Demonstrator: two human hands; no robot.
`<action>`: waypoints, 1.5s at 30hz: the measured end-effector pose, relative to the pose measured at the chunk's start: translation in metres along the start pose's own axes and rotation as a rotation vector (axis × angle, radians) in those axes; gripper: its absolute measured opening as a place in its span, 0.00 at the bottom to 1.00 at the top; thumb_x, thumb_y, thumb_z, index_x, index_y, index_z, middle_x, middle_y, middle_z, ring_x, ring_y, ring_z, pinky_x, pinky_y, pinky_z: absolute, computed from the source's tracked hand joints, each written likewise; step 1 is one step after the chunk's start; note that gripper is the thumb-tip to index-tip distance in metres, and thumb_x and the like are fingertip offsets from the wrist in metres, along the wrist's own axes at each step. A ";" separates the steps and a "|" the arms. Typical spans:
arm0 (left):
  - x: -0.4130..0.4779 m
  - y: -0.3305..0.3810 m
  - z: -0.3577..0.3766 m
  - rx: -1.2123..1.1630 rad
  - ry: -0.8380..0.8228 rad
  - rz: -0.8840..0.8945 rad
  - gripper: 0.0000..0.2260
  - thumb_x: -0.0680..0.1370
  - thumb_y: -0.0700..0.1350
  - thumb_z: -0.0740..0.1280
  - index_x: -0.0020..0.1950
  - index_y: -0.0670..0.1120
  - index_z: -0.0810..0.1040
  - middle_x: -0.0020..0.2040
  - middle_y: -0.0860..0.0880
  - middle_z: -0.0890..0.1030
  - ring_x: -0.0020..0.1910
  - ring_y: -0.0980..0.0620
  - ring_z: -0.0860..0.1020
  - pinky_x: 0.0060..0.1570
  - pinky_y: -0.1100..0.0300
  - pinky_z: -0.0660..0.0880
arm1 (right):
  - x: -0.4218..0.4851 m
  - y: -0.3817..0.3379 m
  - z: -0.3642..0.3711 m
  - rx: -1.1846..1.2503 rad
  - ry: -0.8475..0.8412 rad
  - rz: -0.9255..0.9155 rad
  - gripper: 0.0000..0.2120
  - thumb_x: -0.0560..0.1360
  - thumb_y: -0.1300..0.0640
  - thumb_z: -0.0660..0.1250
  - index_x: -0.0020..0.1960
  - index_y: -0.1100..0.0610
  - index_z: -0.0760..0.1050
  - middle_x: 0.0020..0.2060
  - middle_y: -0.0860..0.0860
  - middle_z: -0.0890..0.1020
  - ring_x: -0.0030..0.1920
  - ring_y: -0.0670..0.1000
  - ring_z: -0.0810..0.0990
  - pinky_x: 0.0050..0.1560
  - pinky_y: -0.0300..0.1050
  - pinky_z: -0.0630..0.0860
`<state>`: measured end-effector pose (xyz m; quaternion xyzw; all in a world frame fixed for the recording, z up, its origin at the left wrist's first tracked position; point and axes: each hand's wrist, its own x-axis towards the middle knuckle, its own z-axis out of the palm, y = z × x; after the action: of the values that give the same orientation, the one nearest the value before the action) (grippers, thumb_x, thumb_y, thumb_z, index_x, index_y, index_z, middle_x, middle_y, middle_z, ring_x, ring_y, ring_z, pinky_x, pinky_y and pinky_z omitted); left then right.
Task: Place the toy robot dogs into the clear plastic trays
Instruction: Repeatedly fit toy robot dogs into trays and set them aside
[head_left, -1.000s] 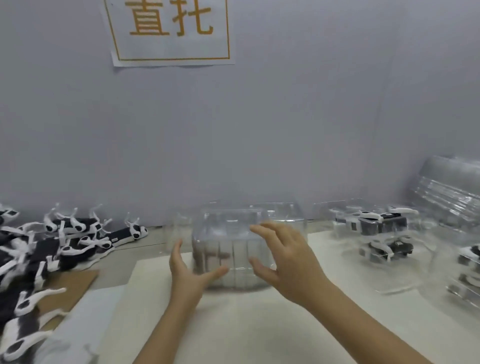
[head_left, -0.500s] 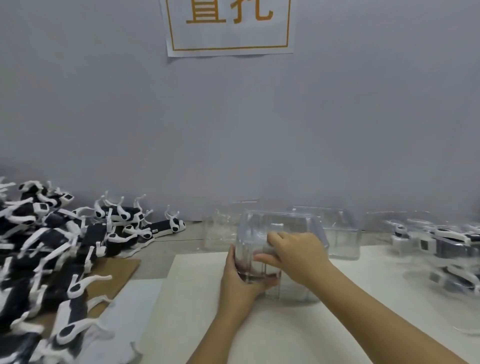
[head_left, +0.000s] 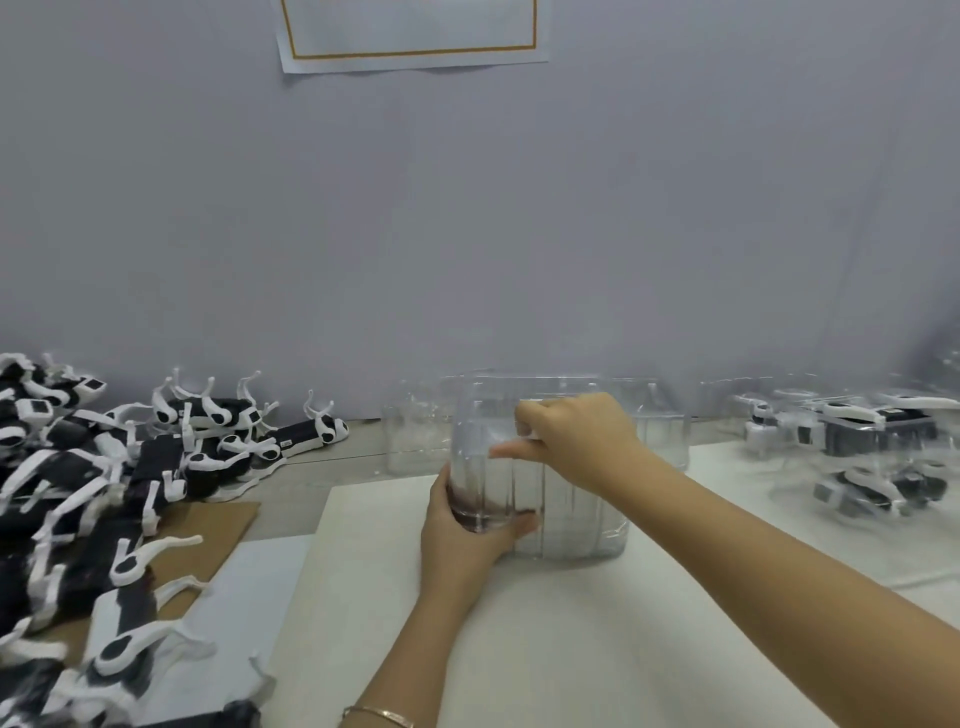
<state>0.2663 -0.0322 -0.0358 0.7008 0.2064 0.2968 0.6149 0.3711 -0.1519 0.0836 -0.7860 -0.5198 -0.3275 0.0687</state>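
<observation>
Since a second earlier, both hands had closed on the clear tray (head_left: 571, 519). Left hand (head_left: 467, 540) cupped its near-left bottom corner; right hand (head_left: 576, 436) pinched its top rim. It stood mid-counter (head_left: 571, 649). Toy robot dogs (head_left: 104, 493) lay heaped at left; filled trays (head_left: 872, 447) sat far right.

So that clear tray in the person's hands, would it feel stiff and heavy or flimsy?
Probably light: the clear tray looks thin-walled and empty. Likely somewhat flexible, since the left hand and right hand both grip it. Its glossy ribbed walls may feel slippery.
</observation>
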 end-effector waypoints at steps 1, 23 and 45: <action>-0.001 0.000 -0.001 0.012 0.001 0.004 0.50 0.48 0.60 0.84 0.67 0.50 0.70 0.55 0.51 0.81 0.52 0.55 0.81 0.51 0.55 0.80 | 0.003 0.002 -0.008 -0.007 0.041 -0.001 0.30 0.73 0.30 0.57 0.42 0.58 0.76 0.30 0.52 0.80 0.29 0.55 0.79 0.29 0.41 0.64; -0.028 0.023 -0.007 -0.300 -0.065 -0.051 0.23 0.63 0.41 0.65 0.58 0.44 0.79 0.55 0.42 0.81 0.52 0.51 0.79 0.50 0.63 0.75 | -0.030 -0.014 -0.001 -0.021 -0.319 0.058 0.34 0.64 0.29 0.68 0.59 0.50 0.66 0.45 0.45 0.74 0.39 0.50 0.74 0.31 0.42 0.60; -0.039 0.077 0.029 -0.368 -0.132 -0.060 0.33 0.53 0.53 0.83 0.54 0.52 0.76 0.52 0.49 0.83 0.47 0.54 0.84 0.52 0.51 0.81 | -0.089 0.018 -0.009 0.536 0.446 0.506 0.46 0.51 0.44 0.82 0.64 0.60 0.73 0.44 0.45 0.77 0.39 0.50 0.78 0.41 0.35 0.73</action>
<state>0.2507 -0.0915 0.0316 0.5880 0.1285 0.2644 0.7535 0.3612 -0.2327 0.0430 -0.7530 -0.3498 -0.3156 0.4593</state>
